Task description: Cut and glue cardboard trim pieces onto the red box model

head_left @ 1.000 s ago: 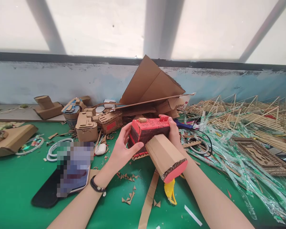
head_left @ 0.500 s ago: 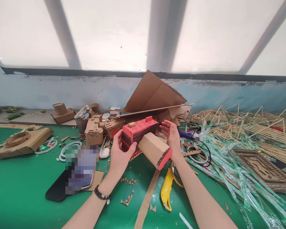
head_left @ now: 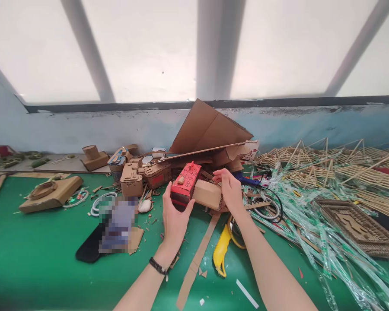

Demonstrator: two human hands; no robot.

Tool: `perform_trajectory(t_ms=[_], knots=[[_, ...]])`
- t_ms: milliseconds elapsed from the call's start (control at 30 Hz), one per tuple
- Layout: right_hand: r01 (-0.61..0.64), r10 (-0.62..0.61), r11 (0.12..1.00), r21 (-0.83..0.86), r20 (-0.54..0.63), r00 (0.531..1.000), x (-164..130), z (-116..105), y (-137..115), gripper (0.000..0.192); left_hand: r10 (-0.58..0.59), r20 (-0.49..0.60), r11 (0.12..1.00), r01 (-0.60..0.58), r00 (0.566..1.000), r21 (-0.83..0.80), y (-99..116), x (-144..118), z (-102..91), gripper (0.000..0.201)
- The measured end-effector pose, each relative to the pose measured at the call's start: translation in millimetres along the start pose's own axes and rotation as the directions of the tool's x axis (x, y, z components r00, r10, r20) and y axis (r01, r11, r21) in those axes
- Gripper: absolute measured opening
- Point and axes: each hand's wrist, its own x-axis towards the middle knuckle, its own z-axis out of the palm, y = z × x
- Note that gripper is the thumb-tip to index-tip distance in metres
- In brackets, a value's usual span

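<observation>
A red cardboard model camera, with black line drawings on top, is held above the table. A plain brown cardboard block sticks out from its right side. My left hand grips the red body at its near left end, thumb in front and fingers behind. My right hand is at the block's right end, its fingers bent round behind it; the thumb is mostly hidden. Below lie a yellow-handled cutter and a long cardboard strip.
Several brown cardboard models stand at the back left, near a phone and a white mouse. Large cardboard sheets lean by the wall. Plastic wrap, thin sticks and a cardboard frame spread across the right.
The model camera has turned, so its red end faces nearer me and the brown block points more to the right. My right hand's fingers have bent in. The view has shifted slightly.
</observation>
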Motion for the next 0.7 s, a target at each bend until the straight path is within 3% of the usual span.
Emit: perform_trajectory(t_ms=[200,467,700], knots=[[0.15,-0.124,0.96,-0.237,0.124,0.985,-6,1,4,0.059,0.062,0.085,0.998,-0.061,0.994,-0.017,-14,4,-9.2,0.086],[0.255,-0.271,0.854,-0.454,0.031,0.962,-12,6,9,0.059,0.224,-0.004,0.966,-0.222,0.974,0.133,-18,-10,-11.9,0.096],[0.275,-0.331,0.801,-0.532,-0.011,0.943,-7,-9,-11,0.047,0.215,-0.039,0.966,-0.207,0.976,0.152,-22,-6,-10.6,0.092]])
